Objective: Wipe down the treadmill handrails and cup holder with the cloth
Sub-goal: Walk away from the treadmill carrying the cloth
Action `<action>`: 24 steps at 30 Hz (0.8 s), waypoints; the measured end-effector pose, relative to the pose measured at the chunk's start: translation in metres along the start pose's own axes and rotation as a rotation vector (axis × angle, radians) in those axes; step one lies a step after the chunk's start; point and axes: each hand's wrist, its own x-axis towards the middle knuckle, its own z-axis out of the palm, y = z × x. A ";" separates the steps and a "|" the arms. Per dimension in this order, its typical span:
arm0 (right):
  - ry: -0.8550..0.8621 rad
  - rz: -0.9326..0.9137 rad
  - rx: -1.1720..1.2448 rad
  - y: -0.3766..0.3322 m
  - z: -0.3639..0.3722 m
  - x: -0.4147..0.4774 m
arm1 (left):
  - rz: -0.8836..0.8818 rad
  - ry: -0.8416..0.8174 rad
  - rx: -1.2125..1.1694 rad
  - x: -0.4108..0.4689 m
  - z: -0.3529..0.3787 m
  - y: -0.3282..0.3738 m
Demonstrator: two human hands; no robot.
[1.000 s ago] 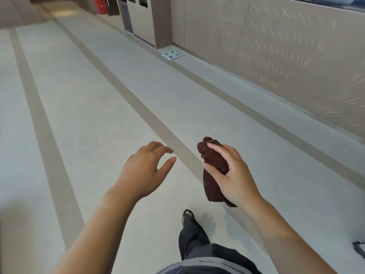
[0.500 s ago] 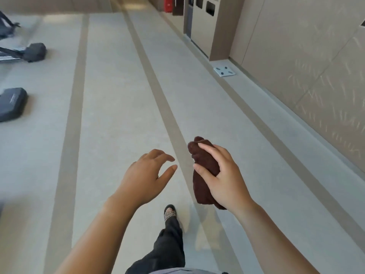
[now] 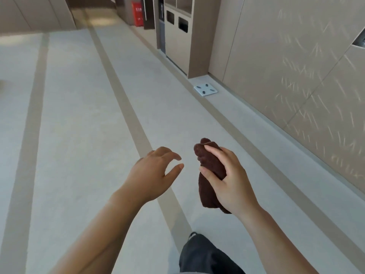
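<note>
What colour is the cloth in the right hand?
Dark brown, plain, no pattern. The cloth shows best in the head view, the only one.

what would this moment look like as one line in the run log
phase: carrying cloth | right hand: fingers grip bunched brown cloth | left hand: open, empty | treadmill: not in view | wiping: not yet begun

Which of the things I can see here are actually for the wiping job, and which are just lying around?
For the job: dark brown cloth, gripped by the right hand; left hand, empty. No treadmill in view.

Just around: white floor scale; bin unit with two slots; red box farther back.
</note>
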 end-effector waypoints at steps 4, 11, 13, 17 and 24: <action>0.003 0.003 -0.020 0.045 0.008 0.120 | 0.036 -0.033 0.013 0.123 0.005 -0.032; -0.028 -0.037 0.014 0.094 0.022 0.351 | -0.021 0.021 -0.004 0.337 -0.031 -0.092; -0.056 -0.044 0.015 0.103 0.031 0.411 | -0.045 0.052 -0.016 0.388 -0.045 -0.112; -0.141 -0.047 0.032 0.121 0.060 0.515 | -0.118 0.065 -0.011 0.470 -0.058 -0.163; -0.189 -0.078 0.038 0.157 0.133 0.723 | -0.171 0.084 0.012 0.649 -0.088 -0.281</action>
